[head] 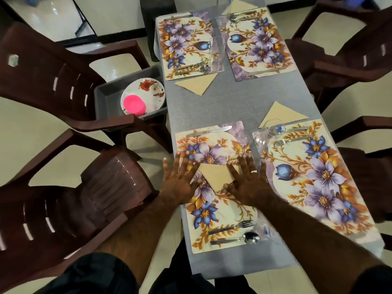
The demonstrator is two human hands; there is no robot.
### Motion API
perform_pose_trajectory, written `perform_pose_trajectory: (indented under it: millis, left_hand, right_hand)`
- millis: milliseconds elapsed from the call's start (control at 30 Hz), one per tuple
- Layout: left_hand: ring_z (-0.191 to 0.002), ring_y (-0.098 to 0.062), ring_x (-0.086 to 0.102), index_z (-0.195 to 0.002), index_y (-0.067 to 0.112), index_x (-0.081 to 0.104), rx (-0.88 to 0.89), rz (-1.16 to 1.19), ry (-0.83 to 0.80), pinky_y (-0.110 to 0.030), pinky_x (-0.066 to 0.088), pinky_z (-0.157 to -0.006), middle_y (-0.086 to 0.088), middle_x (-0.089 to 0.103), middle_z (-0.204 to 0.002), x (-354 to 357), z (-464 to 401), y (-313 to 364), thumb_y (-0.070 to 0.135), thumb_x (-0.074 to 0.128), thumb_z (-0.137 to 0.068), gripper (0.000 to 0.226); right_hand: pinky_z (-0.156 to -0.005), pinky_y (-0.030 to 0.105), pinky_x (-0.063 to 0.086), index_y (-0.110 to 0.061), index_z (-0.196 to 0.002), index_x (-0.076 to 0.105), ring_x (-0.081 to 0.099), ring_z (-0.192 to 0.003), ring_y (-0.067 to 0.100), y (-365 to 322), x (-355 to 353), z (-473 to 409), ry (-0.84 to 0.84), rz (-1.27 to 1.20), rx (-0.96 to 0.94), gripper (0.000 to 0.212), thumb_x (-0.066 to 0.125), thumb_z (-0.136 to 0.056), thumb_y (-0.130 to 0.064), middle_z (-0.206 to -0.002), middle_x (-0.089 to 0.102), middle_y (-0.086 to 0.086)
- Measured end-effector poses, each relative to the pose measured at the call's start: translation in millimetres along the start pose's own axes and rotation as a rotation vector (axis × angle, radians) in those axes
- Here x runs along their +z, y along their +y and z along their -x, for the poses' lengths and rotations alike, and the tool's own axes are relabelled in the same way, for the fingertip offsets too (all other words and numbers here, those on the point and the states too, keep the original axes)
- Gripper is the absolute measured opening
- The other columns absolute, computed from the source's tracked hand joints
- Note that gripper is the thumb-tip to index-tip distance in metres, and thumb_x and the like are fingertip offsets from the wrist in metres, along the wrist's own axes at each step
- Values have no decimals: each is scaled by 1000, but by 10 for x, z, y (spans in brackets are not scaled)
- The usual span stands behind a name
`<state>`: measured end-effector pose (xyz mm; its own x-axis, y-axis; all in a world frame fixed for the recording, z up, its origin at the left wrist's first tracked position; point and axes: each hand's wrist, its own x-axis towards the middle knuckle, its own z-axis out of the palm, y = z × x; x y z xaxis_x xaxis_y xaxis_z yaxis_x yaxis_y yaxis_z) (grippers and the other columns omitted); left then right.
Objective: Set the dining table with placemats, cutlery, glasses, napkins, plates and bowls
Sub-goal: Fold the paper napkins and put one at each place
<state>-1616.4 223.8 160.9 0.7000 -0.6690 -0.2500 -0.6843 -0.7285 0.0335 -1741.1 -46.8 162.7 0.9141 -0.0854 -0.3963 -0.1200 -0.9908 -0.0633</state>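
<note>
Pressing a beige napkin (215, 176) onto the near placemat (220, 211), left hand (180, 180) and right hand (247, 183) lie flat (fingers spread)

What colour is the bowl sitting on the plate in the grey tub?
Bright pink bowl, seen in the head view.

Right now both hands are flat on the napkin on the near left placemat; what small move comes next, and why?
Probably lift the napkin and set it on the grey table beside the near left placemat. The other three napkins lie off their mats, and this one sits mid-mat where a plate would go. The left hand and right hand press it with straight fingers, so a pinch comes first.
</note>
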Motion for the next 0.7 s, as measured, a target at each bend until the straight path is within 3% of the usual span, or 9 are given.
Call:
perform_pose_trajectory:
  millis: [67, 200, 333, 400, 467, 567, 700]
  left_hand:
    - [-161, -36, -12, -168, 34, 7, 0, -17, -19, -72, -8, -122, -8, -7, -176, 0, 11, -26, 72, 19, -105, 75]
    - [-161, -35, -15, -168, 27, 2, -5, -38, -59, -71, -12, -122, -8, -9, -176, -109, -4, 20, 76, 1, -101, 83]
    - [-162, -37, -6, -168, 15, 4, -82, 12, -45, -64, -14, -124, -13, -4, -175, -232, -103, 97, 71, 10, -104, 86]
    - [-160, -40, 13, -166, 12, 21, -15, 44, -42, -61, 7, -128, -16, 17, -173, -331, -229, 200, 62, 27, -107, 78]
    - [-149, -38, 35, -155, 13, 39, 88, 81, -56, -53, 26, -122, -15, 41, -161, -417, -371, 305, 55, 49, -103, 68]
    - [-140, -35, 44, -147, 17, 45, 97, 91, -127, -52, 33, -116, -10, 50, -152, -512, -566, 410, 53, 68, -91, 70]
    - [-130, -31, 53, -127, 25, 59, -15, 157, -229, -53, 32, -111, -4, 61, -137, -617, -711, 445, 46, 80, -80, 56]
  right_hand:
    - [-118, 72, -12, -38, -162, -18, -31, -154, 36, 114, -12, 46, -18, 8, 21, 89, 11, -93, -86, -169, -30, 10]
    - [-119, 71, -11, -35, -163, -16, -32, -154, 34, 201, -58, 120, -15, 0, 31, 92, 10, -92, -88, -169, -29, 9]
    - [-119, 69, -18, -22, -165, -5, -25, -156, 37, 262, -107, 136, 16, 5, 148, 90, 13, -98, -80, -171, -21, 13]
    - [-120, 73, -8, -13, -165, 15, -4, -159, 44, 220, -224, 83, 70, 50, 144, 82, 29, -104, -66, -172, 3, 21]
    - [-121, 70, 16, -16, -155, 40, 25, -153, 43, 118, -385, -8, 63, 46, 53, 66, 46, -101, -53, -164, 32, 21]
    - [-113, 58, 35, -20, -141, 49, 47, -134, 36, -46, -554, -185, -12, 3, -17, 61, 65, -90, -50, -146, 48, 12]
    - [-107, 54, 35, -22, -130, 53, 56, -120, 31, -145, -641, -367, -66, -98, 2, 57, 72, -79, -41, -130, 58, 6]
